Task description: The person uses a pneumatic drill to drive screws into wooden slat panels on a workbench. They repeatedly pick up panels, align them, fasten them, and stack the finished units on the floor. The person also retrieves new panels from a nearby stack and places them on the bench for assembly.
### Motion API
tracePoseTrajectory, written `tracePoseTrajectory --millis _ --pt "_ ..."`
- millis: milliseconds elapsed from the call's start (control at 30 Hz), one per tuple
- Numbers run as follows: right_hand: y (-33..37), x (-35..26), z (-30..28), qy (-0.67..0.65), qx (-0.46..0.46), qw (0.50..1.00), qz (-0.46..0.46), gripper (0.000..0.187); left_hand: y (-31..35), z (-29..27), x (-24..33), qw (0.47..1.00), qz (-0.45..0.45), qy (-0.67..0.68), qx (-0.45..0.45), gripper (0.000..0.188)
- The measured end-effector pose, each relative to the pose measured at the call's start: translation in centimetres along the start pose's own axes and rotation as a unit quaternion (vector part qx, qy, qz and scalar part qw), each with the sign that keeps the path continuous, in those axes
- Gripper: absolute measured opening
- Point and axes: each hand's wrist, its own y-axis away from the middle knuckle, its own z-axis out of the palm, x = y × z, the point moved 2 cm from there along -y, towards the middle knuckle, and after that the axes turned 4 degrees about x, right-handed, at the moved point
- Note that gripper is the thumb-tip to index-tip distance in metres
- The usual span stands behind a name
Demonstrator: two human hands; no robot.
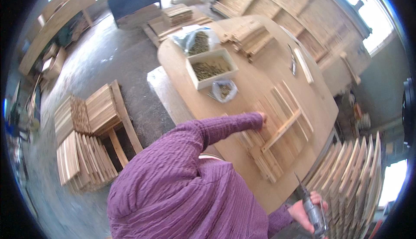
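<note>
Slatted panel (288,146): is lying flat on the counter (260,72), toward its lower end, between the left edge where the person is standing and the right edge.
Crosspiece (282,130): is running across the slats; toward the right edge, narrow slats are lying apart, with gaps showing.
Left hand (263,118): is reaching to the slats beside the crosspiece; the sleeve is hiding much of it, so I cannot tell whether the fingers are pressing or pinching.
Right hand (301,215): is grasping a power driver (313,213) just beyond the counter's lower end, its long bit pointing up and standing clear of the panel.
Panel progress: the slats and crosspiece are lying laid out, so the arranging is looking well along; fastening is probably remaining, though any screw heads are showing too small to confirm.
Screw supply: a white box (216,80) near the left edge is holding plenty of brass-coloured screws; a large plastic bag (180,37) and a small plastic bag (225,91) are flanking it.
Wooden strips (249,37): are lying piled at the far end.
Upright slatted pieces (351,178): are standing in a row beyond the lower right corner, possibly similar work.
</note>
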Motion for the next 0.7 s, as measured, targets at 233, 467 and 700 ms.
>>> tracePoseTrajectory --millis 233,467,700 --pt "-1.1 -0.1 4.8 -0.04 -0.047 0.996 -0.071 0.069 1.9 2.4 0.9 0.97 0.094 0.218 -0.043 0.034" --pt "-0.5 0.3 7.7 -0.066 0.05 0.997 -0.008 0.082 5.5 5.9 6.9 0.84 0.074 0.524 -0.12 0.016" --pt "-0.9 0.3 9.8 -0.072 -0.008 0.997 -0.013 0.082 9.5 4.5 10.5 0.711 0.047 0.673 -0.198 0.023"
